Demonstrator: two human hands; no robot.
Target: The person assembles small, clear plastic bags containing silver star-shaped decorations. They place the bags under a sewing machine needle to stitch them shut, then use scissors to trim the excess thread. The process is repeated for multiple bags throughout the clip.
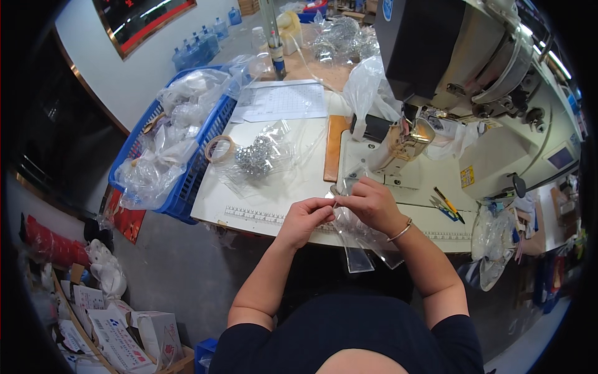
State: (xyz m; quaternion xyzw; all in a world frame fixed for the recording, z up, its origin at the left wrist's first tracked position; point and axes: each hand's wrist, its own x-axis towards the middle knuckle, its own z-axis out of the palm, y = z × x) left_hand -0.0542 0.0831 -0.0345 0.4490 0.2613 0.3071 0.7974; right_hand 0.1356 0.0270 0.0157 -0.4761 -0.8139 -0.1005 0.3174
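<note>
In front of the sewing machine (398, 153), my left hand (305, 219) and my right hand (370, 202) meet at the table's front edge. Both are closed, with fingertips pinching the top of a clear plastic piece (356, 258). It hangs below my hands past the table edge. A small greyish bit shows at the fingertips, too small to name. To the left, a heap of small silvery metal pieces (254, 157) rests on clear plastic sheets (233, 181), beside a roll of tape (219, 149). A metal bangle circles my right wrist.
A blue basket (180, 196) full of clear plastic stands at the table's left. Printed papers (283, 100), a wooden strip (334, 148) and a bottle (260, 43) lie or stand farther back. On the right are a yellow pen (445, 201) and blue snips (443, 210). Cardboard boxes (124, 336) fill the lower left.
</note>
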